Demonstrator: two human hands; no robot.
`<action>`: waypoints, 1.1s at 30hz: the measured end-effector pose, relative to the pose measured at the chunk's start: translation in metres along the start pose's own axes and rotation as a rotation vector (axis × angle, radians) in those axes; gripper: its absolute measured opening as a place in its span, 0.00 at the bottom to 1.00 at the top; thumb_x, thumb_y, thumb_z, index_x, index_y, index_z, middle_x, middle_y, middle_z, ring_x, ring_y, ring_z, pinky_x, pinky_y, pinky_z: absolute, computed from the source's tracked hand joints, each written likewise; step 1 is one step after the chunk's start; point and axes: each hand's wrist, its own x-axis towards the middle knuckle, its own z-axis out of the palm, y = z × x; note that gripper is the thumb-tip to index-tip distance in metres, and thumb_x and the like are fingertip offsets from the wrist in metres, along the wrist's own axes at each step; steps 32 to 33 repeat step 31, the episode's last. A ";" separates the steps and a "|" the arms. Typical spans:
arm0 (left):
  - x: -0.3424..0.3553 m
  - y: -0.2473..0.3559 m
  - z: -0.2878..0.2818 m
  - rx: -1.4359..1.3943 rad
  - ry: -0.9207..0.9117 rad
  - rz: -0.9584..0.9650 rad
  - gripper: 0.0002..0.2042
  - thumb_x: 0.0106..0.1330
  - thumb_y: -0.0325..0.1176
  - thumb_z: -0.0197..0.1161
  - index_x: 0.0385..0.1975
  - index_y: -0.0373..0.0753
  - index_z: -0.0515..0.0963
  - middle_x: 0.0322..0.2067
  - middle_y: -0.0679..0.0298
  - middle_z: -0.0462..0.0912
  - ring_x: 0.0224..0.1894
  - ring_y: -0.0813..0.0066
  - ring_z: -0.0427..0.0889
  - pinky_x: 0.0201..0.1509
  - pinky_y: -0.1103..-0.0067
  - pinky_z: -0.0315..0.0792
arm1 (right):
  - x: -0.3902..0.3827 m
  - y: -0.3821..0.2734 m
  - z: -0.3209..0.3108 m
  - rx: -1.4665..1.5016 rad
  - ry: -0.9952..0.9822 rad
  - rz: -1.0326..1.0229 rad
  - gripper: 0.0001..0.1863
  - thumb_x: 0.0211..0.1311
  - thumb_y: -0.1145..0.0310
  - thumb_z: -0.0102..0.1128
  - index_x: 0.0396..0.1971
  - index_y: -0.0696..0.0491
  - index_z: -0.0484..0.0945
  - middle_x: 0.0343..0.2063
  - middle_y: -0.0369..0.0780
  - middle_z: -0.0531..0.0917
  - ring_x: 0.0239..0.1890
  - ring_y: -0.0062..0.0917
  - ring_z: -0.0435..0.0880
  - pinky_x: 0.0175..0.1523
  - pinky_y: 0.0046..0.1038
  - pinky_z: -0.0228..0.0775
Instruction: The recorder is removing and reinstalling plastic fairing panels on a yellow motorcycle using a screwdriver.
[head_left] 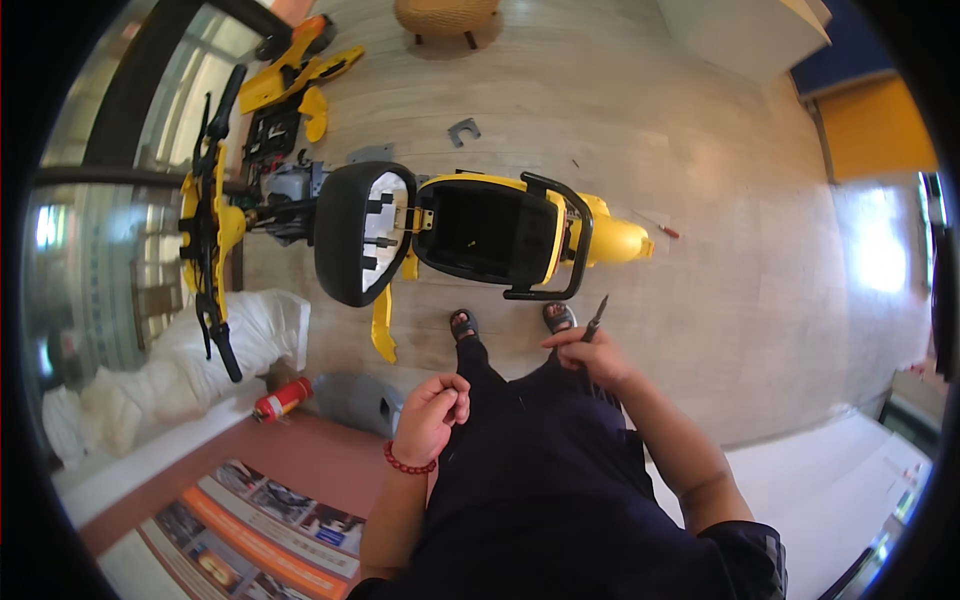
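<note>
My right hand (592,358) is closed around a slim dark screwdriver-like tool (594,320), its thin tip pointing up and away from me. My left hand (430,418) is curled with the thumb against the fingers, in front of my body. Whether anything sits inside it is hidden. Beyond both hands and touching neither stands a partly stripped yellow scooter (620,240). Its black seat (345,235) is tipped up toward the handlebar (212,240), baring the black storage bin (480,235). A black grab rail (578,245) curves around the bin's right end.
Yellow body panels (275,88) and a grey bracket (464,131) lie on the floor beyond the scooter. A red-handled tool (669,231) lies at its right. Nearer left are a red fire extinguisher (284,399) and white wrapping (190,365). A white tabletop (800,490) is at lower right.
</note>
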 end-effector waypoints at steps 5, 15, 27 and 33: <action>0.015 0.045 -0.038 0.236 -0.146 -0.114 0.08 0.64 0.23 0.43 0.36 0.34 0.72 0.26 0.65 0.70 0.26 0.79 0.69 0.29 0.83 0.64 | 0.016 0.052 0.015 0.326 0.368 -0.074 0.10 0.56 0.75 0.52 0.35 0.63 0.78 0.17 0.33 0.71 0.19 0.15 0.65 0.26 0.17 0.57; 0.034 0.063 -0.058 0.516 -0.464 -0.279 0.10 0.68 0.29 0.42 0.47 0.37 0.62 0.23 0.68 0.67 0.24 0.84 0.64 0.29 0.87 0.61 | 0.005 0.036 0.170 0.134 0.257 -0.193 0.12 0.52 0.78 0.60 0.39 0.59 0.77 0.29 0.33 0.78 0.29 0.12 0.73 0.35 0.15 0.66; 0.025 0.072 -0.063 0.288 -0.481 -0.280 0.07 0.66 0.26 0.44 0.42 0.37 0.63 0.28 0.68 0.69 0.28 0.81 0.68 0.32 0.85 0.65 | -0.015 0.014 0.200 -0.189 0.497 -0.370 0.08 0.50 0.78 0.61 0.32 0.58 0.76 0.25 0.32 0.77 0.27 0.13 0.72 0.33 0.15 0.64; 0.027 0.085 -0.077 0.002 -0.409 -0.215 0.08 0.64 0.26 0.48 0.42 0.37 0.63 0.31 0.66 0.71 0.31 0.76 0.72 0.37 0.81 0.68 | -0.023 0.010 0.181 -0.020 0.463 -0.316 0.07 0.54 0.78 0.57 0.34 0.57 0.76 0.25 0.33 0.78 0.27 0.14 0.75 0.36 0.15 0.67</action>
